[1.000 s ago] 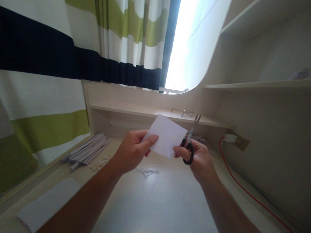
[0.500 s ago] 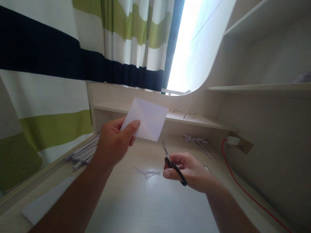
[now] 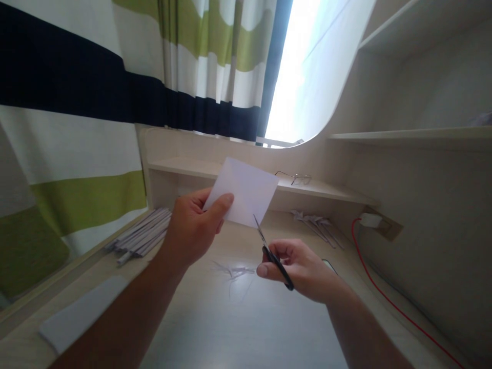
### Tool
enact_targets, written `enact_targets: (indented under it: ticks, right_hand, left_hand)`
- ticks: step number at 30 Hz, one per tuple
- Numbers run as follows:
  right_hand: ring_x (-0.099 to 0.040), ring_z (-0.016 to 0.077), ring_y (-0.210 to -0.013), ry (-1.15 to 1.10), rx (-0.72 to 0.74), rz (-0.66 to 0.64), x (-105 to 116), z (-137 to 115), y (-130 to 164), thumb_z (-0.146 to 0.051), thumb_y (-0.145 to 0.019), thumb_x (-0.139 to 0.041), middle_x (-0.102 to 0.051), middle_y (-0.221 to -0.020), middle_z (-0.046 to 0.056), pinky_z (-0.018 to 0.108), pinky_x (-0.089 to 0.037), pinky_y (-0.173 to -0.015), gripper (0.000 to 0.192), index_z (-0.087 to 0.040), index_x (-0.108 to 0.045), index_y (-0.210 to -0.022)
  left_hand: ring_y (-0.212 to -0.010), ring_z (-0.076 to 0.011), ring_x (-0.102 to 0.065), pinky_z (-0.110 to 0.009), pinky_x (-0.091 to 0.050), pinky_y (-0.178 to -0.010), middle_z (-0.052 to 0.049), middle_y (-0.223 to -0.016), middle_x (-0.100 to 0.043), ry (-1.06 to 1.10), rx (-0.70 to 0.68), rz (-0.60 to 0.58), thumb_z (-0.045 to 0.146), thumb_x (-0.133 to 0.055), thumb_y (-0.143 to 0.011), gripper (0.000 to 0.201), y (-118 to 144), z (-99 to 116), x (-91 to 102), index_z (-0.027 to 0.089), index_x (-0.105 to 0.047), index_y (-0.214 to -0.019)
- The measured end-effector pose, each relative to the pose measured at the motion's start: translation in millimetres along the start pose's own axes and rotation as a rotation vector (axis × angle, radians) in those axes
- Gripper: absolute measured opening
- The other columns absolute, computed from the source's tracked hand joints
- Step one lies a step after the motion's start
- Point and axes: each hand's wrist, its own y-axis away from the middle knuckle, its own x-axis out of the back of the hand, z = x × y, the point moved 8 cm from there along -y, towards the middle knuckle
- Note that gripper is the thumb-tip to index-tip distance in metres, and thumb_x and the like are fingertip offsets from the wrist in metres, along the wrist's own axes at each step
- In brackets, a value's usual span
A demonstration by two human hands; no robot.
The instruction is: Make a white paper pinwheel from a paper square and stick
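My left hand [image 3: 198,225] pinches a square sheet of white paper [image 3: 249,187] by its left side, thumb on the near face. The sheet is held up above the desk and carries faint diagonal creases. In my right hand [image 3: 295,269] is a pair of scissors [image 3: 279,269] with black handles, fingers closed round the loops. The blade tips overlap the paper's lower right corner in view; whether they touch it I cannot tell. Thin paper scraps [image 3: 238,271] lie on the desk [image 3: 230,328] below the hands.
Rolled paper sticks [image 3: 142,236] are piled at the left, near a stack of white paper [image 3: 82,312]. Folded paper pieces on sticks [image 3: 317,225] lie at the back right. Glasses [image 3: 300,179] rest on the shelf [image 3: 326,192]. A red cable [image 3: 388,300] runs from a white plug [image 3: 371,220].
My left hand has carried the paper to the right, so its lower corner now meets the scissor tips in view. The right hand has hardly moved.
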Motion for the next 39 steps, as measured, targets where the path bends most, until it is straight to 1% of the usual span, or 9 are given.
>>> enact_targets:
  ticks: [5, 12, 22, 35, 39]
  right_hand:
    - [-0.045, 0.0117, -0.065, 0.006, -0.013, 0.004, -0.3, -1.4, 1.1, -0.054, -0.078, -0.080, -0.053, -0.071, -0.002, 0.025, -0.033, -0.057, 0.041, -0.016, -0.066, -0.081]
    - [-0.044, 0.0112, -0.064, 0.003, -0.006, 0.015, 1.0, -2.5, 0.4, -0.053, -0.078, -0.081, -0.053, -0.070, -0.002, 0.024, -0.032, -0.056, 0.040, -0.016, -0.066, -0.080]
    - [-0.045, 0.0118, -0.062, 0.016, -0.007, 0.050, 2.2, -4.5, 1.8, -0.054, -0.073, -0.083, -0.054, -0.068, -0.001, 0.024, -0.033, -0.054, 0.042, -0.016, -0.068, -0.077]
    - [-0.042, 0.0111, -0.063, 0.004, -0.007, 0.027, 1.0, -3.8, 2.2, -0.053, -0.077, -0.081, -0.051, -0.068, -0.003, 0.024, -0.031, -0.055, 0.040, -0.016, -0.066, -0.079]
    - [-0.041, 0.0107, -0.061, -0.016, -0.001, 0.014, -0.1, -4.8, 2.6, -0.053, -0.077, -0.081, -0.049, -0.066, -0.003, 0.025, -0.029, -0.053, 0.041, -0.016, -0.063, -0.076]
  left_hand:
    - [-0.043, -0.0106, -0.042, -0.025, -0.032, -0.044, 0.004, -0.045, -0.048, 0.021, 0.005, -0.066, 0.031, -0.062, -0.089, 0.037, -0.5, -1.0, -3.0, 0.019, -0.053, -0.055]
    - [-0.044, -0.0104, -0.043, -0.024, -0.033, -0.044, 0.005, -0.046, -0.048, 0.019, 0.004, -0.068, 0.031, -0.062, -0.089, 0.037, -0.4, -0.9, -2.2, 0.019, -0.053, -0.055]
    - [-0.044, -0.0094, -0.043, -0.023, -0.033, -0.044, 0.005, -0.046, -0.049, 0.026, -0.042, -0.058, 0.032, -0.063, -0.091, 0.040, -1.6, -2.4, -0.5, 0.018, -0.052, -0.054]
    - [-0.044, -0.0099, -0.042, -0.023, -0.033, -0.044, 0.005, -0.046, -0.048, 0.020, -0.021, -0.068, 0.032, -0.063, -0.090, 0.039, -2.4, -3.6, -1.9, 0.018, -0.053, -0.055]
    - [-0.044, -0.0109, -0.043, -0.024, -0.033, -0.044, 0.004, -0.046, -0.048, 0.029, -0.007, -0.067, 0.033, -0.063, -0.089, 0.038, -2.0, -2.5, -1.9, 0.019, -0.053, -0.055]
